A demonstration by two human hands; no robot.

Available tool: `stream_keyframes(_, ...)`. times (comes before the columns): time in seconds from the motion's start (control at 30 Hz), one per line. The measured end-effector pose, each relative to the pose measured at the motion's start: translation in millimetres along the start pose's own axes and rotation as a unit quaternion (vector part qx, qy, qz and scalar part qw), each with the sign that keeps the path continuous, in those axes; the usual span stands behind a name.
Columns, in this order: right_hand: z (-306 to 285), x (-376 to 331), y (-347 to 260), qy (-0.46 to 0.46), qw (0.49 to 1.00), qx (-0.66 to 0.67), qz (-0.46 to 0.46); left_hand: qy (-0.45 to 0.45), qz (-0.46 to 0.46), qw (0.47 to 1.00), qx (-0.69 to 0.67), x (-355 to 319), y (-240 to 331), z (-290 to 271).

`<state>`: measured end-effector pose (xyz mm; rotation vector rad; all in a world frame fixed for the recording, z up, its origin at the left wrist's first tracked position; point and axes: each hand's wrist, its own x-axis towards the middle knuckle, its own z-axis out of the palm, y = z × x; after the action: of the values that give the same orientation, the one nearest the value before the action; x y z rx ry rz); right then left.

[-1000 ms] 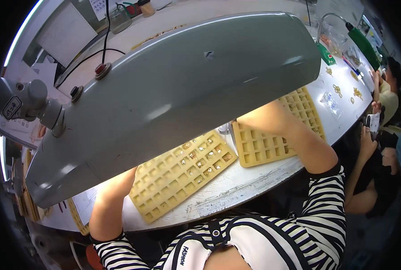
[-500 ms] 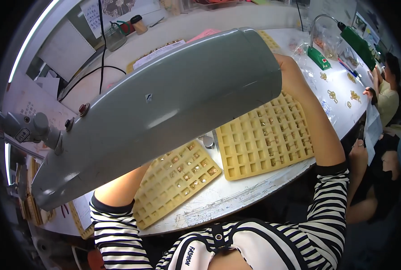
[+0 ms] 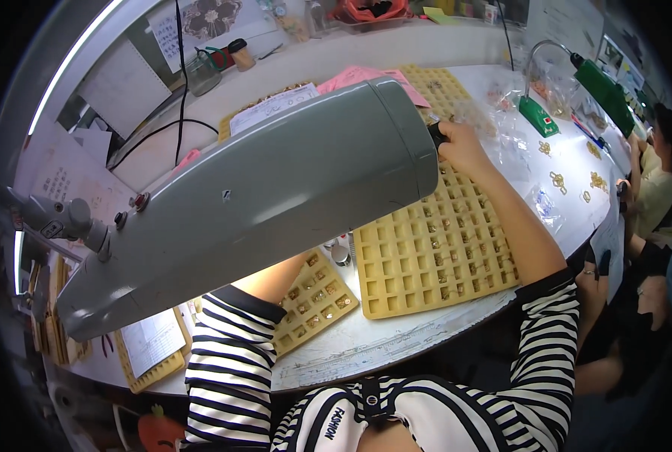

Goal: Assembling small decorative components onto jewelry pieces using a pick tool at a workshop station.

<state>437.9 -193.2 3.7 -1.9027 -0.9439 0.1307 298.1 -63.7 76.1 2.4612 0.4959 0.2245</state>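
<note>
Reaching forward over a white workbench (image 3: 396,343), near to far:

- Striped sleeves at the lower edge; left forearm running under the grey lamp hood (image 3: 260,203), left hand hidden beneath it, grip cannot be told.
- Small yellow grid tray (image 3: 313,305) by the left sleeve, most of its visible cells filled with small gold pieces, set close in, likely for easy picking.
- Large yellow grid tray (image 3: 434,256) under the right forearm, gold pieces on its right side, left columns bare.
- Right hand (image 3: 462,147) at the far end of that tray, just beside the hood's tip, fingers curled narrowly round a small dark object (image 3: 435,135); kind too small to tell.
- Hood slung low across both trays, seemingly to light the cells.
- Clear bags (image 3: 517,128) and loose gold pieces beyond; green desk lamp (image 3: 596,79) farther right; another seated person (image 3: 656,188) at the bench's right end.
</note>
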Motion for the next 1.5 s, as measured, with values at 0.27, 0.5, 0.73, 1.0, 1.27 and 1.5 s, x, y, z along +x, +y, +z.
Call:
stream_keyframes(0.27, 3, -6, 0, 0.013, 0.993, -0.11, -0.044, 0.057, 0.181, 0.982, -0.016, 43, -48, 50)
stream_keyframes(0.5, 8, -17, -28, -0.01, 0.992, -0.115, -0.051, 0.06, 0.138, 0.989, 0.012, 1, -54, 4)
stream_keyframes(0.73, 17, -34, -39, 0.028, 0.966, -0.14, -0.214, 0.064, 0.03, 0.997, 0.024, -78, -106, -58)
stream_keyframes(1.0, 90, -91, -153, -0.193, 0.942, -0.176, -0.21, 0.154, 0.058, 0.986, 0.015, -170, -144, -100)
stream_keyframes(1.27, 125, -127, -189, -0.363, 0.82, -0.214, -0.386, 0.117, 0.034, 0.989, -0.082, -206, -172, -91)
stream_keyframes(1.5, 131, -144, -188, -0.338, 0.79, -0.26, -0.441, 0.135, -0.002, 0.956, -0.259, -213, -191, -78)
